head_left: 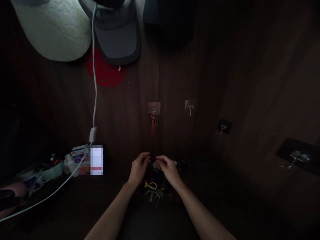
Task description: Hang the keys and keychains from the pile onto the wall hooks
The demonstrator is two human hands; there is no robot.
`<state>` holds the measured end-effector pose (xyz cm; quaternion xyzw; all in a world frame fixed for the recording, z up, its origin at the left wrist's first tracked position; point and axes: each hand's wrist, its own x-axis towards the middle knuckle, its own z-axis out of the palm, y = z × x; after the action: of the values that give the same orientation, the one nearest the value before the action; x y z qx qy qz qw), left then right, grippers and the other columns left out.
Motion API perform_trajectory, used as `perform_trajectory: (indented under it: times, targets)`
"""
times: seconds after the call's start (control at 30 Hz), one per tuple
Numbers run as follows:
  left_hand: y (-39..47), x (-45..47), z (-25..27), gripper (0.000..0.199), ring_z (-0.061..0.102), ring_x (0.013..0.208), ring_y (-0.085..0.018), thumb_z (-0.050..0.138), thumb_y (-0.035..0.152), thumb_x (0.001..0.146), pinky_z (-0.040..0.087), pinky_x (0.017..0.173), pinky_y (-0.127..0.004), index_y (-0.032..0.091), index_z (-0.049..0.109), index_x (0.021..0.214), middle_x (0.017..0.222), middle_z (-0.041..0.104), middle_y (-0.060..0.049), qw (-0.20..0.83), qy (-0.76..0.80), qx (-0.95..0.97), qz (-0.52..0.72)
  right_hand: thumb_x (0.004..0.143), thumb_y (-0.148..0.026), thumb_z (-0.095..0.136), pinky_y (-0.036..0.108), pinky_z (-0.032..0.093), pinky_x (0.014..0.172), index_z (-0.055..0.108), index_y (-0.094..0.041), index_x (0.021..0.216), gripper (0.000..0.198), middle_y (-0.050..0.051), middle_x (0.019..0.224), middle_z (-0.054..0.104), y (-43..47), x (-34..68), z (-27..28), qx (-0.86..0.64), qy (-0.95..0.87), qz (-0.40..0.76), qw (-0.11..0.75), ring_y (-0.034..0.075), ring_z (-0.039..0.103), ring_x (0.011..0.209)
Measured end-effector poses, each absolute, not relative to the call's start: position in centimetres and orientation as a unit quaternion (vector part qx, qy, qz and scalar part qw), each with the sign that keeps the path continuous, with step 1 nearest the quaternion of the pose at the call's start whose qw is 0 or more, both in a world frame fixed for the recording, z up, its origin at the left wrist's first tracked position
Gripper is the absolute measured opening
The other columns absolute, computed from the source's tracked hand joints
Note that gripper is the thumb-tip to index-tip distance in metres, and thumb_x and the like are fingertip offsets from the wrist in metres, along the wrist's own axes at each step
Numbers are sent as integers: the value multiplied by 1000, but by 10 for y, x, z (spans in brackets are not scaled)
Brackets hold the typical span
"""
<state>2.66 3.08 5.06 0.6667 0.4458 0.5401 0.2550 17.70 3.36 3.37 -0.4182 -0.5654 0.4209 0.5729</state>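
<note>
My left hand (138, 167) and my right hand (170, 169) face each other low in the middle of the head view. The left fingers curl toward the thumb in a loose pinch, and whatever lies between them is lost in the dark. Likewise pinched, my right hand is beside a small round shiny thing (155, 165), whose kind I cannot make out. Just below the hands lies a bunch of metal keys (156, 194), with a yellow loop of cord (151, 185) above it. Other dark items around the keys are too dim to name.
On the wooden wall are a hook with an orange strap (153, 126) and bare hooks (191, 108) to the right. A grey cap (117, 40) and a pale hat (57, 30) hang above. A white cable (94, 83) runs down past a lit screen (97, 161), near bottles (71, 165).
</note>
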Motion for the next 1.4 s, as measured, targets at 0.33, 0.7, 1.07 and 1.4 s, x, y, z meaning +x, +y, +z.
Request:
perform_trajectory:
  times: [0.33,0.7,1.07,1.4]
  targets:
    - [12,-36,4,23,66,88,-19,45,24,83,50,80,-31,19,63,97,92,71,-4,152,560,616,532,86,-33,45,30,49,71,62,-22,87,21,5,86,68,7,210,0,-472,-664,182,551,19,64,79]
    - [6,-16,-8,32,61,98,-26,57,26,78,45,86,-40,21,61,109,105,68,-7,91,588,718,362,87,-22,47,38,41,92,55,-26,117,32,5,113,61,-10,185,6,-383,-845,106,358,20,52,108]
    - [20,-28,-6,25,63,94,-20,52,16,77,47,85,-33,21,63,99,98,68,-4,177,554,614,533,90,-31,46,37,40,85,65,-22,86,21,5,96,65,-6,187,9,-409,-853,88,312,20,55,97]
    - [5,-21,25,36,66,79,-19,54,38,80,52,72,-29,17,61,109,91,70,-5,302,509,531,606,89,-33,44,39,42,79,62,-22,69,29,4,75,63,5,200,4,-487,-802,49,341,22,56,83]
